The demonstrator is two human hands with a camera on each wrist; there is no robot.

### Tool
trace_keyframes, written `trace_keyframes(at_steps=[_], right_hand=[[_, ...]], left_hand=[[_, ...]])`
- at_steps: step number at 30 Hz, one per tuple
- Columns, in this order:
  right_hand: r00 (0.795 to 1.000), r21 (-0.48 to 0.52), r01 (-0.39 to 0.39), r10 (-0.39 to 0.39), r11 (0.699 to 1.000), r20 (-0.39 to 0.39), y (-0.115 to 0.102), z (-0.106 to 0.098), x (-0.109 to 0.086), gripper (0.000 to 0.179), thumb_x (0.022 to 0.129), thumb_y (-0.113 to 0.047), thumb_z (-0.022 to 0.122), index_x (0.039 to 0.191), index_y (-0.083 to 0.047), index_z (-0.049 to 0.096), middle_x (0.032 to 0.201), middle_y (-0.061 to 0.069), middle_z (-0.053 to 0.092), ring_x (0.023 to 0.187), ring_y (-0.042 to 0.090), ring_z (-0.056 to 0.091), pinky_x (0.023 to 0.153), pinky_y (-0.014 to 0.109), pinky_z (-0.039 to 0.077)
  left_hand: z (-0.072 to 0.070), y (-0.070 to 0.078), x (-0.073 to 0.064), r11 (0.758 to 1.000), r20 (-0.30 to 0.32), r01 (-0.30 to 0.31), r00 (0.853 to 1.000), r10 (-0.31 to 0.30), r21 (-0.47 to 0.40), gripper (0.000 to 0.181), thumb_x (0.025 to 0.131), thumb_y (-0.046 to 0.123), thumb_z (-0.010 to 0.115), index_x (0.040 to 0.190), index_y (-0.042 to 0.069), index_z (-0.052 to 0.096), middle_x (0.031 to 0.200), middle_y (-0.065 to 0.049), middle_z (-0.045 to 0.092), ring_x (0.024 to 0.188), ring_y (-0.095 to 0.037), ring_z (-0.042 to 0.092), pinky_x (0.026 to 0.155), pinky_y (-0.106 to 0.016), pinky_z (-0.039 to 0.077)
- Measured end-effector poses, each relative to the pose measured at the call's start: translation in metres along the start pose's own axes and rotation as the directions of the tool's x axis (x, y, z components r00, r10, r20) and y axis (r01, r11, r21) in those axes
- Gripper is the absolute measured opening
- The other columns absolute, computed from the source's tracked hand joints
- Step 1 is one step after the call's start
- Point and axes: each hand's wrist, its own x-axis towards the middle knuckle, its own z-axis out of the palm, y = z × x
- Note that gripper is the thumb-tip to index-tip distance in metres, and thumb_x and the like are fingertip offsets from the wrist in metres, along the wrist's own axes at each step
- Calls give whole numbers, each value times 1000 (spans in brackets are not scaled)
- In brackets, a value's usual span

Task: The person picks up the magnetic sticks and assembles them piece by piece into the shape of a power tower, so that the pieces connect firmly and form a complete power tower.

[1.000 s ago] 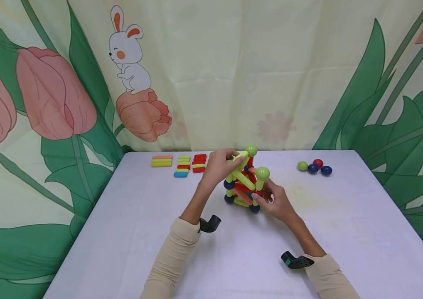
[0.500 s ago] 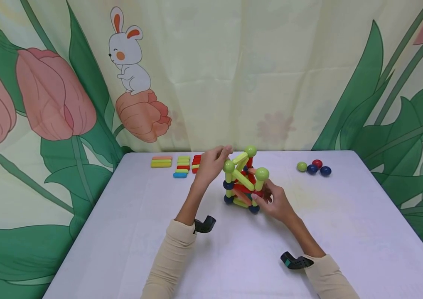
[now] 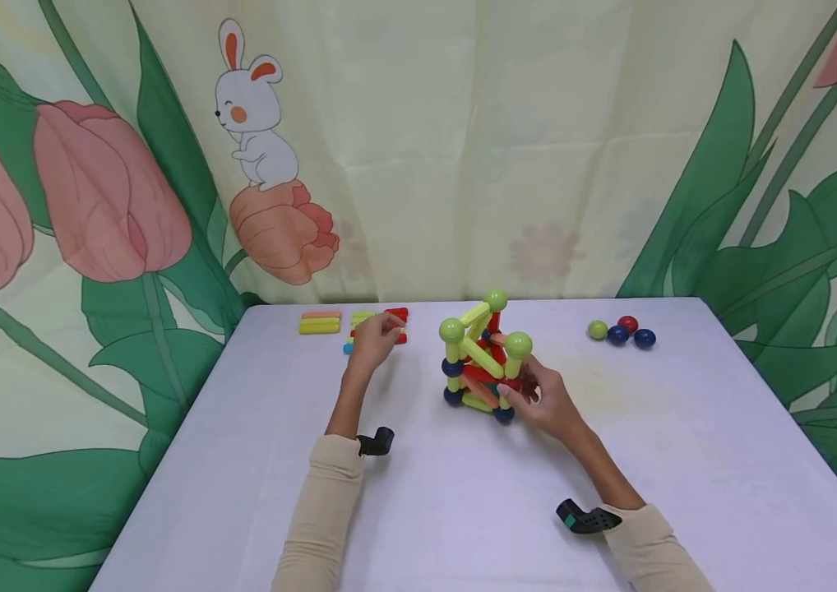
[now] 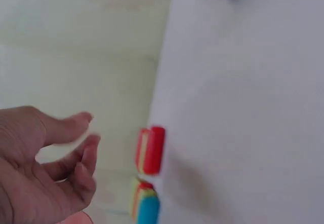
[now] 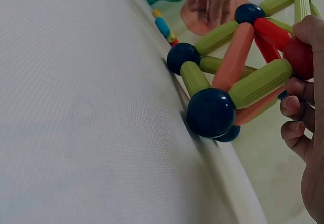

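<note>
A ball-and-stick toy frame point(image 3: 483, 358) stands mid-table, built of green, red and orange sticks with navy, red and green balls. Three green balls top it, one of them the near-right ball point(image 3: 518, 344). My right hand point(image 3: 550, 403) grips its right side, thumb and fingers about a red ball point(image 5: 299, 58) at a corner. Off to the left, my left hand point(image 3: 376, 339) hovers over the short sticks, partly covering them. In the left wrist view its fingers are loosely bent with nothing between them, beside the red stick point(image 4: 155, 150) and a blue stick point(image 4: 148, 208).
Yellow sticks point(image 3: 319, 327) lie at the back left with an orange one. Toward the back right sit loose balls: a green ball point(image 3: 598, 330), a red ball point(image 3: 628, 323) and two navy balls point(image 3: 644, 338). A printed curtain point(image 3: 418, 148) hangs behind the table.
My left hand has let go of the frame's top and moved left to the short sticks. A green ball now shows at the top left. My right hand keeps its grip.
</note>
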Motion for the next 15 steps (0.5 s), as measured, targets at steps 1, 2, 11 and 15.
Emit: trace_keyframes(at_steps=[1, 2, 11, 15], right_hand=[[1000, 4, -3, 3, 1000, 6, -2, 0, 0, 37, 78, 8, 71, 109, 0, 52, 70, 2, 51, 53, 19, 45, 46, 28, 41], [1000, 7, -3, 3, 1000, 12, -7, 0, 1, 36, 78, 8, 70, 109, 1, 52, 70, 3, 51, 53, 21, 45, 46, 30, 42], [1000, 0, -5, 5, 1000, 18, -40, -10, 7, 35, 79, 9, 69, 108, 3, 52, 69, 3, 52, 54, 22, 45, 48, 28, 44], [1000, -2, -11, 11, 1000, 24, -39, -10, 7, 35, 80, 7, 69, 110, 3, 52, 69, 2, 51, 54, 22, 46, 48, 28, 44]], left_hand=[[0, -7, 0, 998, -17, 14, 1000, -13, 64, 17, 94, 6, 61, 107, 5, 71, 102, -15, 66, 92, -27, 58, 70, -31, 52], [-1, -14, 0, 992, -36, 34, 999, -30, 124, 18, 93, 3, 61, 108, 6, 71, 105, -16, 63, 96, -28, 57, 73, -33, 53], [-13, -54, -6, 911, -73, 144, 989, -126, 386, 29, 88, -2, 64, 112, 12, 72, 120, -22, 53, 114, -39, 50, 86, -56, 51], [-14, -60, -8, 897, -58, 140, 990, -127, 419, 25, 87, 5, 70, 111, 9, 71, 121, -23, 57, 112, -38, 56, 85, -57, 53]])
